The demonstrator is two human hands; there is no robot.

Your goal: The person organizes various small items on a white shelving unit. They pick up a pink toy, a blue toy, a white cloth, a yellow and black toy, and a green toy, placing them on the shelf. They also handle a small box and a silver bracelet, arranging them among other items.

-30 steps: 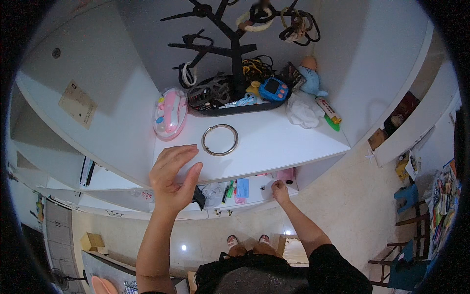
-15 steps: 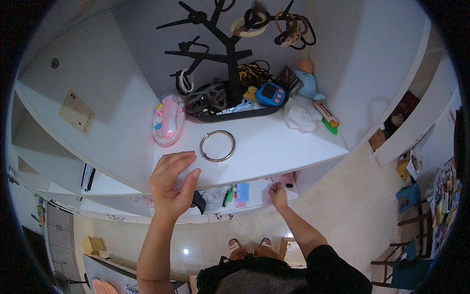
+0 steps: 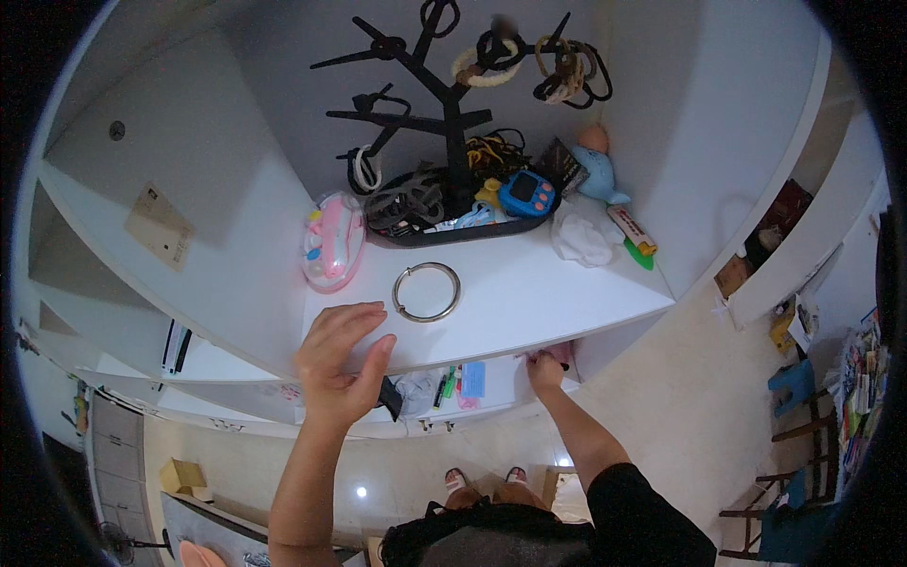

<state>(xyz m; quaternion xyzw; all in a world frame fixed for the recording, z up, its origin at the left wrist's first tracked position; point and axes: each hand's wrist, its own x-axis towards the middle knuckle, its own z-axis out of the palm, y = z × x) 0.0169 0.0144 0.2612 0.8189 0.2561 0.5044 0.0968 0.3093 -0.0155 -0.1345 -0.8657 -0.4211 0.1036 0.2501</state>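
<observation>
A silver-coloured bangle (image 3: pixel 427 292) lies flat on the white upper shelf (image 3: pixel 529 317). Just below and left of it, my left hand (image 3: pixel 342 367) hovers at the shelf's front edge, its thumb and fingers apart and nothing between them. My right hand (image 3: pixel 545 371) reaches into the lower shelf at the right, against a pink item (image 3: pixel 560 352) with a dark end. Its fingertips are partly hidden there, so their grip does not show.
A black tree-shaped stand (image 3: pixel 455 142) hung with hair ties rises from a filled tray (image 3: pixel 453 236). Beside it are a pink-and-white case (image 3: pixel 334 244), a blue device (image 3: pixel 526 194), and crumpled white tissue (image 3: pixel 583 231). Below, a blue card (image 3: pixel 472 380) lies among pens.
My right hand has moved further into the lower shelf, up to the pink item. My left hand stays open by the shelf edge. The whole view has shifted slightly.
</observation>
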